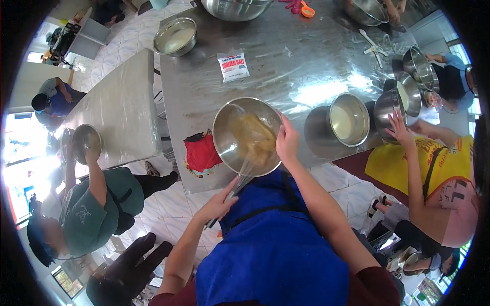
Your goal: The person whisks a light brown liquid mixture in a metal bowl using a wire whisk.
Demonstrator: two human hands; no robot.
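Note:
A steel mixing bowl (222, 133) sits at the near edge of the metal table, tilted toward me. Inside it lies a yellowish-brown mixture (252, 133), smooth and wet-looking. My left hand (218, 205) is closed round the handle of a wire whisk (246, 171). The whisk's wires reach over the bowl's near rim into the mixture, where their ends blur. On the bowl's right side my right hand (288, 141) grips the rim, fingers along the outer wall, the thumb hard to make out.
Left of the bowl lies a red packet (201, 153); beyond it, a white salt packet (234, 66). A bowl of pale liquid (349, 121) stands to the right, near a co-worker's hand (401, 131). Another bowl (176, 38) is at the far left, and measuring spoons (307, 10) lie at the back.

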